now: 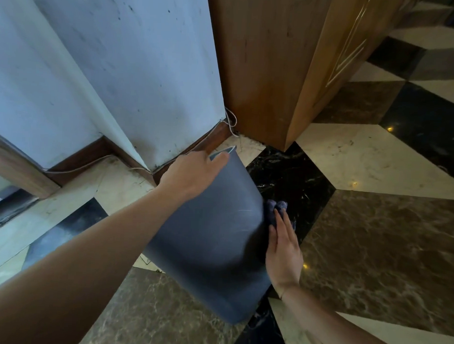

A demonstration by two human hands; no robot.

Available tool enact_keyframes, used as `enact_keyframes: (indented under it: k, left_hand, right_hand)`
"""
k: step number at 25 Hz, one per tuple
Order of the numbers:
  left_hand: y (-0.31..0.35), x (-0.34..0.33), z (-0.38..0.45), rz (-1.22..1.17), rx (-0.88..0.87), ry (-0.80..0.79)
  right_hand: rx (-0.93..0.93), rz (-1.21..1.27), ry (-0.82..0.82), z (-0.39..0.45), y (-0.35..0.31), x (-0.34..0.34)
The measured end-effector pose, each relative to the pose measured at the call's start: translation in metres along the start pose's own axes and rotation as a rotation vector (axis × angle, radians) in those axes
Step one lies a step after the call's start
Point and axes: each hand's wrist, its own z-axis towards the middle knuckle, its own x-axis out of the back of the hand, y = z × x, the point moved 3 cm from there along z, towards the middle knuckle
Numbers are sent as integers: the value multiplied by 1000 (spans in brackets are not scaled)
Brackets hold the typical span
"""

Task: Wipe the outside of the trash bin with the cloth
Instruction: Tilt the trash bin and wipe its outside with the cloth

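A grey-blue plastic trash bin is tipped over, its open rim toward the wall corner and its base toward me, low over the marble floor. My left hand grips the bin at its rim, fingers curled over the edge. My right hand lies flat against the bin's right side, pressing a small purple-blue cloth onto it. The cloth bunches out past my fingertips; the rest is hidden under my palm.
A white wall corner with a dark wooden skirting stands right behind the bin, a thin white cable running along it. A tall wooden cabinet stands at the back right. Patterned marble floor spreads to the right.
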Motion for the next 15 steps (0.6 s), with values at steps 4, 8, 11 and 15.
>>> enact_keyframes:
  k: [4, 8, 11, 15]
  left_hand:
    - [53, -16, 38, 305, 80, -99]
    - [81, -34, 55, 240, 165, 72]
    - [75, -42, 50, 263, 108, 127]
    - [56, -4, 50, 254, -81, -6]
  right_hand:
    - [4, 9, 5, -2, 0, 7]
    - [10, 19, 8, -2, -1, 13]
    - [-12, 83, 25, 6, -4, 18]
    - [-139, 245, 186, 37, -12, 30]
